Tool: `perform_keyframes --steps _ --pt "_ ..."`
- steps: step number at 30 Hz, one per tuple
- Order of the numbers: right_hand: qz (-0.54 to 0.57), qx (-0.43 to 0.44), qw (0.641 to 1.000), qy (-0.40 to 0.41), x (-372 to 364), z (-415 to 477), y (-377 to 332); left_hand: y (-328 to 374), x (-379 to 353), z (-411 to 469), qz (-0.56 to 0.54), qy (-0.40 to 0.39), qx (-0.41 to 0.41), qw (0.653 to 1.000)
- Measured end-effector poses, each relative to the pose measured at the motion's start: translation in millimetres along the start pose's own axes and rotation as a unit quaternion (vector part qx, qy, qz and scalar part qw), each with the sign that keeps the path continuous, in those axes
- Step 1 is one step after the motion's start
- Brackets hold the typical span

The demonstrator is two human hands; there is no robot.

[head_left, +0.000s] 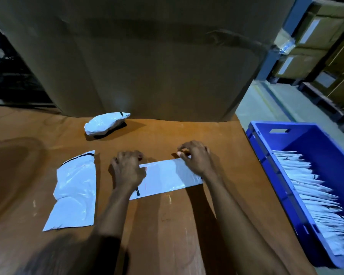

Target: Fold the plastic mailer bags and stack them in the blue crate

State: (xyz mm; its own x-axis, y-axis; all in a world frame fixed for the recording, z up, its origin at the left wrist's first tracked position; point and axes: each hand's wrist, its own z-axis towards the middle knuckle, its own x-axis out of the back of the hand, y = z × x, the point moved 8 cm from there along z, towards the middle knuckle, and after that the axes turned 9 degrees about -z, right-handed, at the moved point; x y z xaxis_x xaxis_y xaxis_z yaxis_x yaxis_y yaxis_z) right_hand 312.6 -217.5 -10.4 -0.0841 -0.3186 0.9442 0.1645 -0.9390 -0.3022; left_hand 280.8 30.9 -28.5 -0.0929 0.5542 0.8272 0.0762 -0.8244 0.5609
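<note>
In the head view, a white mailer bag (168, 176) is seen lying flat on the brown desk (167, 231) as a long, narrow strip, set between the two hands. Its left end is covered by the left hand (127, 169), whose fingers are curled down over the edge with the thumb laid on the plastic. Its far right corner is pinched by the right hand (195, 157), with the fingers bent.

A second, unfolded bag (75, 193) is spread out to the left, apart from the first. A crumpled white bundle (105, 124) rests farther back, near a large cardboard sheet (147, 56).

The blue crate (316, 143) stands beside the desk on the right — a row of folded bags (314, 199) is packed inside it.
</note>
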Motion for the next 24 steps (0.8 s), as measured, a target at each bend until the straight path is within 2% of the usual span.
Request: perform_keyframes --steps 3,5,10,16,19,20,22,24 --pt "0.037 0.049 0.998 0.014 -31.5 -29.6 -29.8 25.2 -18.7 -27.2 -0.011 0.059 -0.120 0.991" --pt "0.031 0.057 0.998 -0.011 -53.1 -49.8 -48.0 26.6 -45.1 -42.1 0.015 0.052 -0.156 0.986" --pt "-0.072 0.079 0.994 -0.026 -63.6 -61.3 -58.5 3.9 -75.7 -48.1 0.094 0.017 -0.102 0.990" --pt "-0.097 0.029 0.994 -0.050 -56.2 -62.5 -26.3 3.3 -76.6 -46.4 0.094 0.020 -0.107 0.990" --pt "-0.061 0.003 0.996 -0.063 -46.3 -56.6 -6.4 4.4 -74.9 -48.0 0.090 0.022 -0.105 0.990" --pt "-0.040 -0.024 0.998 -0.048 -38.2 -52.9 2.6 5.2 -74.3 -48.3 0.089 0.023 -0.104 0.990" --pt "-0.017 -0.061 0.997 0.043 -11.8 -46.7 13.8 6.6 -73.7 -48.2 0.089 0.025 -0.104 0.990" --pt "0.002 -0.023 0.994 0.109 -1.6 -43.8 8.2 6.7 -74.0 -48.6 0.092 0.030 -0.102 0.990"
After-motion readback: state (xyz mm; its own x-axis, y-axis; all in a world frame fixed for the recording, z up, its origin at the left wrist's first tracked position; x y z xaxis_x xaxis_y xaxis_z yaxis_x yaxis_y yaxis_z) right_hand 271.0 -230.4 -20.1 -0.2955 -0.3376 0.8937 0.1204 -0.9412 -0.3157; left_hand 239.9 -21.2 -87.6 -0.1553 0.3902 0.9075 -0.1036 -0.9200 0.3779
